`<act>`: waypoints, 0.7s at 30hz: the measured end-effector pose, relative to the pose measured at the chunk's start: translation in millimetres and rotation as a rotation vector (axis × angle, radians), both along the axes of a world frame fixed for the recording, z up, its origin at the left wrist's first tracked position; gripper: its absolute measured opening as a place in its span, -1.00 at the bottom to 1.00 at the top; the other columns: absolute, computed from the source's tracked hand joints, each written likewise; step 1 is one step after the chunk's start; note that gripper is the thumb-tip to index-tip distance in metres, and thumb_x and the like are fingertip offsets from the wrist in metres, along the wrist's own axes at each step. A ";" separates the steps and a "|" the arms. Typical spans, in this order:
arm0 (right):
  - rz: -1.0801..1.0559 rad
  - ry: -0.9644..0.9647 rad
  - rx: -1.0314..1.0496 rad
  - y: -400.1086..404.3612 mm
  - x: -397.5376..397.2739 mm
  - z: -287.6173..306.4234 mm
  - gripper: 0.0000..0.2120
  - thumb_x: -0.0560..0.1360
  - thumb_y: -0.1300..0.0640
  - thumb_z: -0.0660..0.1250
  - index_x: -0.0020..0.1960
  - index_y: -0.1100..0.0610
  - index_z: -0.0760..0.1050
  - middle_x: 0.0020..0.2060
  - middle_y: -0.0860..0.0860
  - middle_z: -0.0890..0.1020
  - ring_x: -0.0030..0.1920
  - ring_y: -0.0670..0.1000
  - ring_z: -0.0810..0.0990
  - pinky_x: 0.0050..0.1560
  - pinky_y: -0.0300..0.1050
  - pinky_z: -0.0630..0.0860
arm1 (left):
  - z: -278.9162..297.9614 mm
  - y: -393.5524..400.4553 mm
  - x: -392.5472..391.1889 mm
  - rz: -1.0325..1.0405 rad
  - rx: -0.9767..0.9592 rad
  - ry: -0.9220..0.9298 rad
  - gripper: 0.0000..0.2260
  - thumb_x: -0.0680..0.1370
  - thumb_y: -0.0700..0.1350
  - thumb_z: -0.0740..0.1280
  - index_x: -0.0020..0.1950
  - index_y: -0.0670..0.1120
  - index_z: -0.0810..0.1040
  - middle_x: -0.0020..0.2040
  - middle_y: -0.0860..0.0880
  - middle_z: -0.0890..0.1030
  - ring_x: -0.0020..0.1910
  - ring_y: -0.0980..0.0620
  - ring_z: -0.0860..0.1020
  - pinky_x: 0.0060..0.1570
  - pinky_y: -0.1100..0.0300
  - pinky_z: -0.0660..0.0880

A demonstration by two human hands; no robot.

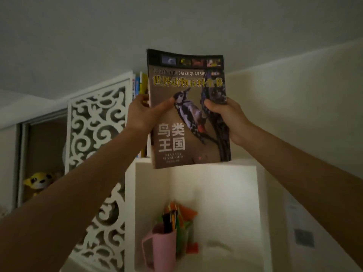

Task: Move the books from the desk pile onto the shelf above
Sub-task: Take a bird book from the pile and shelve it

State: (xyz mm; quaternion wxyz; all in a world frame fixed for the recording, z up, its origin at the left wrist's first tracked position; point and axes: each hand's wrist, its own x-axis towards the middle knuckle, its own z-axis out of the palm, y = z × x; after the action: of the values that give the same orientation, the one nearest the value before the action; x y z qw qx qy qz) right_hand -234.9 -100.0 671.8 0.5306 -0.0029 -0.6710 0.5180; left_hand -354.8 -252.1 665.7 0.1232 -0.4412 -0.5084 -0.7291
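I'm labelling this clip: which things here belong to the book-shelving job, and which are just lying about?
Job: brown bird book with a woodpecker cover, left hand, right hand, upright books already shelved, white top shelf.

Lying about: pink pen cup, yellow plush toy, white scrollwork panel.

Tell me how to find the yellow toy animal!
Start at the white cut-out swirl panel left of the white shelf unit. Look left past the panel into the dark glass-fronted cabinet. Low down inside sits the yellow toy animal, the only bright yellow plush thing there.
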 end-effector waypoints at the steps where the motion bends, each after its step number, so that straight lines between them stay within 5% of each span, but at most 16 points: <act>1: 0.003 -0.022 0.022 14.3 -8.9 9.2 -0.67 0.44 0.13 0.43 0.17 0.19 0.53 -0.01 0.13 0.66 -0.03 0.14 0.63 0.07 0.02 0.56 | 4.1 12.0 -6.2 0.017 0.023 -0.003 -0.55 0.38 0.02 0.48 0.17 -0.05 0.40 -0.14 0.08 0.55 -0.28 0.17 0.59 -0.41 0.35 0.52; 6: 0.031 -0.188 0.070 83.7 -63.7 39.5 -0.68 0.46 0.12 0.41 0.19 0.14 0.54 0.06 0.08 0.65 0.04 0.10 0.62 0.10 -0.03 0.51 | 5.4 81.5 -48.0 0.132 0.099 -0.058 -0.56 0.37 0.06 0.48 0.14 -0.02 0.39 -0.07 0.05 0.57 -0.21 0.13 0.59 -0.28 0.22 0.55; 11: 0.087 -0.417 -0.017 137.8 -121.3 45.1 -0.56 0.47 0.03 0.39 0.31 0.09 0.44 0.22 0.09 0.56 0.21 0.15 0.51 0.31 0.13 0.39 | 5.3 133.9 -85.0 0.396 0.049 -0.087 -0.57 0.32 0.23 0.44 0.03 0.07 0.38 -0.04 0.04 0.59 -0.11 0.00 0.61 -0.06 -0.05 0.58; 15: 0.138 -0.532 -0.083 162.2 -140.2 46.5 -0.54 0.49 0.01 0.36 0.33 0.16 0.42 0.25 0.13 0.53 0.24 0.16 0.49 0.32 0.10 0.38 | 5.9 155.2 -85.0 0.513 0.050 -0.070 -0.60 0.35 0.19 0.45 -0.01 0.09 0.33 -0.10 0.12 0.50 -0.11 0.08 0.54 -0.11 0.13 0.48; 21: -0.299 -0.492 0.047 165.1 -148.1 45.2 -0.21 0.42 -0.15 0.41 0.44 0.25 0.18 0.34 0.16 0.41 0.31 0.18 0.40 0.23 0.05 0.39 | 3.4 173.4 -89.1 0.499 0.066 -0.091 -0.51 0.35 0.21 0.42 0.13 0.02 0.36 0.04 0.04 0.52 0.04 0.02 0.53 0.01 0.00 0.51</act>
State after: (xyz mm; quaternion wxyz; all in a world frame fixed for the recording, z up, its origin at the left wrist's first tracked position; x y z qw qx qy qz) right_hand -383.0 65.1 717.1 0.4222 -0.2151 -0.7833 0.4023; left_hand -443.9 -78.7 669.1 0.2905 -0.2647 -0.5825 -0.7115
